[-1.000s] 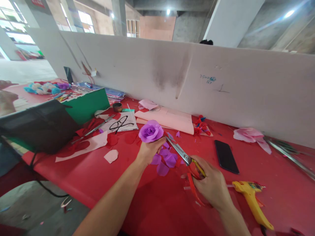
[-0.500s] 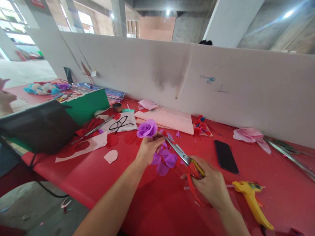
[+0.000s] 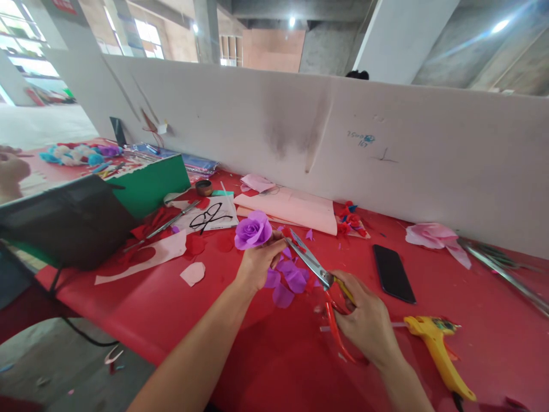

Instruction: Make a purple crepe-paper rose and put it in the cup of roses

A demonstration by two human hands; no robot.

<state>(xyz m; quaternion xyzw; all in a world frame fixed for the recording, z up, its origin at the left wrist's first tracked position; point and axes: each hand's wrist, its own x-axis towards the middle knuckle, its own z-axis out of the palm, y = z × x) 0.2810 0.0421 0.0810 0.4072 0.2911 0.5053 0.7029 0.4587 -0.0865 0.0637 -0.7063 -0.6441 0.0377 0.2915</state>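
Red table (image 3: 171,309): left hand (image 3: 257,266) grips purple rose (image 3: 253,230), right hand (image 3: 369,326) grips scissors (image 3: 313,264) near phone (image 3: 393,273), glue gun (image 3: 437,343).

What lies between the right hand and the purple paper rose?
In the head view, the scissors held by the right hand reach toward the purple paper rose in the left hand; beneath them loose purple petals lie on the red table.

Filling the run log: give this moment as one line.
left hand: holds purple paper rose | right hand: holds scissors, tips beside rose's base | nearby: purple petals, phone, glue gun
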